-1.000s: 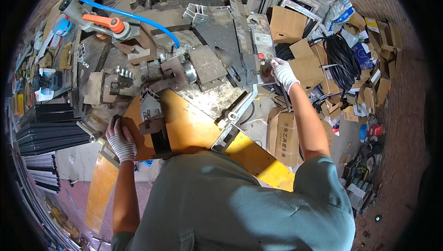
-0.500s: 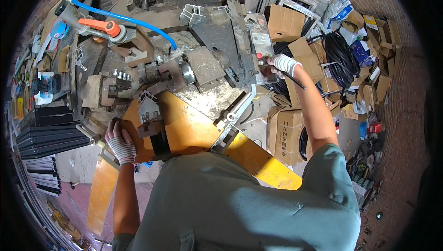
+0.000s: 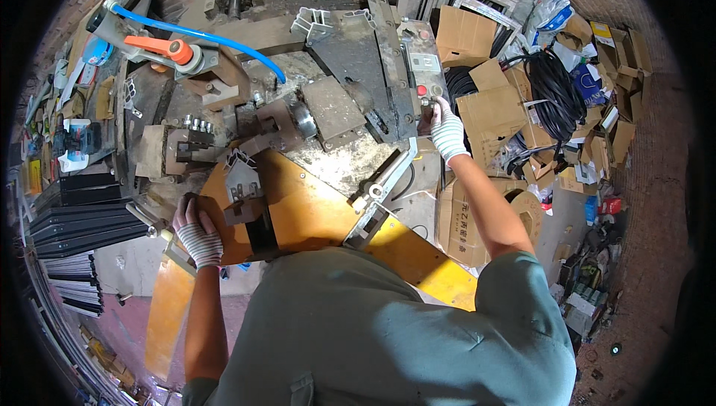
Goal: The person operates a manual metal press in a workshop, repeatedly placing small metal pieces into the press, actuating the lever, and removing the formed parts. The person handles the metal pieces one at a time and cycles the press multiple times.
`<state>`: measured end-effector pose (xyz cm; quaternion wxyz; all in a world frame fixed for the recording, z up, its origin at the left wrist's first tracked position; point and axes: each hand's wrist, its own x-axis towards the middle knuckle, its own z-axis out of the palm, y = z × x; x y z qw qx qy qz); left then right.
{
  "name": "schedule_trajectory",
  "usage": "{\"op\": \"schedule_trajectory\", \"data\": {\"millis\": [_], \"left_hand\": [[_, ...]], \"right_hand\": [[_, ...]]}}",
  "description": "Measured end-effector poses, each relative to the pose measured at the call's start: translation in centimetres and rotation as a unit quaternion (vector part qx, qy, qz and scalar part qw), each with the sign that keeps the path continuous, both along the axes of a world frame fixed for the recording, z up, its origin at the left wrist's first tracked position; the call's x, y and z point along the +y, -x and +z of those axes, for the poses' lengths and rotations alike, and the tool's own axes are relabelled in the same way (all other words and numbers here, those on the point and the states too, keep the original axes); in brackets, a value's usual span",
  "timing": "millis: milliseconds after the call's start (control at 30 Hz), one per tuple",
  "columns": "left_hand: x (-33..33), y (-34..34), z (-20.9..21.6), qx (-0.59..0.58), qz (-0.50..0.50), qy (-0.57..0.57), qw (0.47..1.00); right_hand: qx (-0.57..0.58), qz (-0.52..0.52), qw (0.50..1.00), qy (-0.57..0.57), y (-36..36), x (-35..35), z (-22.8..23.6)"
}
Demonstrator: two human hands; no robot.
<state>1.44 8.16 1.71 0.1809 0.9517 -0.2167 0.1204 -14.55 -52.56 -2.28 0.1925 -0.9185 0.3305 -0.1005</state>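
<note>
My left hand (image 3: 198, 234), in a striped knit glove with bare fingertips, lies at the left edge of an orange-yellow plate (image 3: 298, 201), thumb apart from the fingers. Just right of it a pale metal profile end (image 3: 240, 175) and a small bracket stand on the plate, above a black band. My right hand (image 3: 449, 134), gloved alike, reaches its fingers to the near end of a grey control box (image 3: 423, 59), beside a red button (image 3: 421, 90). Its fingertips are close to the small controls there; which one they touch is partly hidden. Nothing shows in its grip.
A worn metal machine (image 3: 328, 111) fills the middle, with an orange lever (image 3: 160, 46) and a blue hose (image 3: 201, 31). Cardboard boxes (image 3: 488, 115) and coiled black cord (image 3: 556, 93) crowd the right. Dark profiles (image 3: 82, 212) are stacked at the left.
My right hand has shifted slightly left and turned its fingers toward the control box. The short black rod it held no longer shows. My left hand stays on the plate.
</note>
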Motion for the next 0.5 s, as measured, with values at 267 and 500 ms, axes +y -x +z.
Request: {"op": "schedule_trajectory", "data": {"millis": [267, 500], "left_hand": [[0.16, -0.01, -0.15, 0.002, -0.005, 0.01, 1.0], [0.3, 0.18, -0.2, 0.012, 0.01, 0.006, 1.0]], "right_hand": [[-0.109, -0.04, 0.967, -0.226, -0.5, -0.52, -0.91], [-0.165, -0.042, 0.927, -0.333, -0.44, -0.28, -0.61]]}}
